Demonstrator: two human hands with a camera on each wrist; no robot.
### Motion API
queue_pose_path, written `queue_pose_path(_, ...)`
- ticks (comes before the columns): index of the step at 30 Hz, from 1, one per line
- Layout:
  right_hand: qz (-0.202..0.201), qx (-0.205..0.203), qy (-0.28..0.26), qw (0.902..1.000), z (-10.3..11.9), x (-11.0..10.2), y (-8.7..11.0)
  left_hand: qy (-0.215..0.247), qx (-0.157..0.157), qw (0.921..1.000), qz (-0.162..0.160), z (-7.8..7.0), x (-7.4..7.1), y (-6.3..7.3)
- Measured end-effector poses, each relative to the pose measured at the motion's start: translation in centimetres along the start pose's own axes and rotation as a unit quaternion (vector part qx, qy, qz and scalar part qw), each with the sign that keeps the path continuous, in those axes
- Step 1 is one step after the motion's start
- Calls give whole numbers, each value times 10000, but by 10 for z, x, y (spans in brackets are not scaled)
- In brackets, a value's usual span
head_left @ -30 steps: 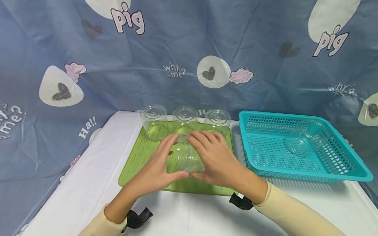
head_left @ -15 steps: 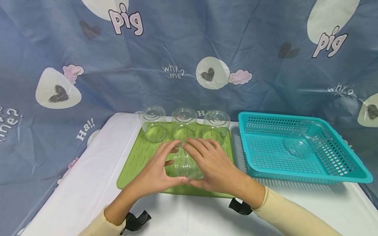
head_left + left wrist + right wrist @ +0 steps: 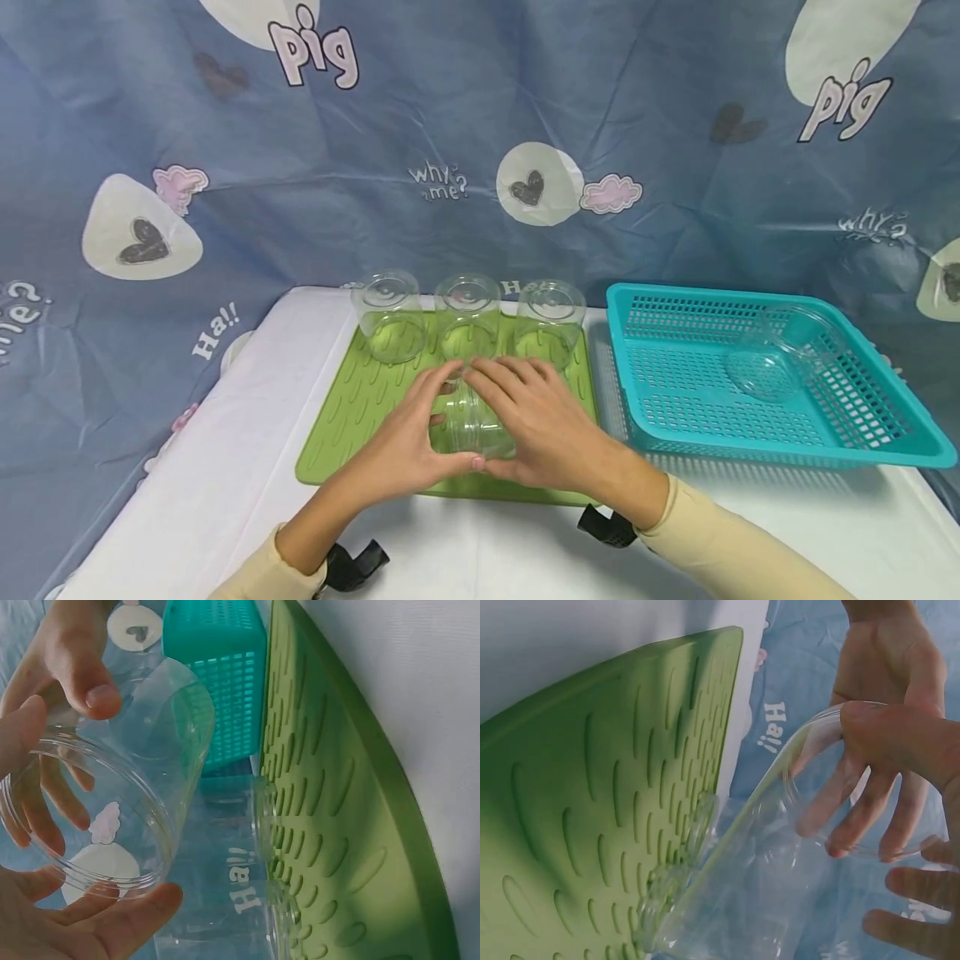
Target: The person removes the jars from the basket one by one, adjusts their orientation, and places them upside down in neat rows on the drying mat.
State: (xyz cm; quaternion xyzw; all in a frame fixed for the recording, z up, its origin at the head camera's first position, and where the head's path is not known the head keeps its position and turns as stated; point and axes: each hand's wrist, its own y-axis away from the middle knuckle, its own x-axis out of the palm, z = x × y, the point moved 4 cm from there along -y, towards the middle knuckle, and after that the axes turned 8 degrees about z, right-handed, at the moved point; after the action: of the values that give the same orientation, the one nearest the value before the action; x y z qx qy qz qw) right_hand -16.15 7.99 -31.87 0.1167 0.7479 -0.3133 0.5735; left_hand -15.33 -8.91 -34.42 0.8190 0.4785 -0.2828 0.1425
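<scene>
Clear cup (image 3: 467,425) lies sideways, grasped by both hands: left hand (image 3: 405,446) at its rim, right hand (image 3: 551,425) round its body. Light, even pressure should suit its thin-looking wall. Green mat (image 3: 337,433) beneath; upturned cups (image 3: 468,304) beyond; teal basket (image 3: 750,444) right of the hands.

The total quantity of clear plastic jars (image 3: 467,312) is five: three inverted jars in one row on one green ridged mat (image 3: 337,446), one held jar (image 3: 467,427), and one loose jar (image 3: 761,372) in one turquoise perforated basket (image 3: 675,358). Two bare hands are present, comprising one left hand (image 3: 401,450) and one right hand (image 3: 547,425), with two beige sleeves (image 3: 735,542) and two black wrist mounts (image 3: 356,568). The surroundings comprise one white table covering (image 3: 480,550) and one blue printed backdrop (image 3: 675,67) bearing two "pig" word prints (image 3: 314,50).
</scene>
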Motion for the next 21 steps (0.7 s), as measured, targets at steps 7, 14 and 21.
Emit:
queue_pose_path(7, 74, -3, -129, 9999, 0, 2, 0, 114, 96, 9999, -77, 2, -3, 3)
queue_pose_path(14, 517, 291, -626, 9963, -5, 1, 8, 68, 277, 9995, -111, 3, -11, 9)
queue_pose_path(21, 194, 623, -2056, 9765, -13, 0, 31, 735, 433, 9963, 32, 13, -22, 21)
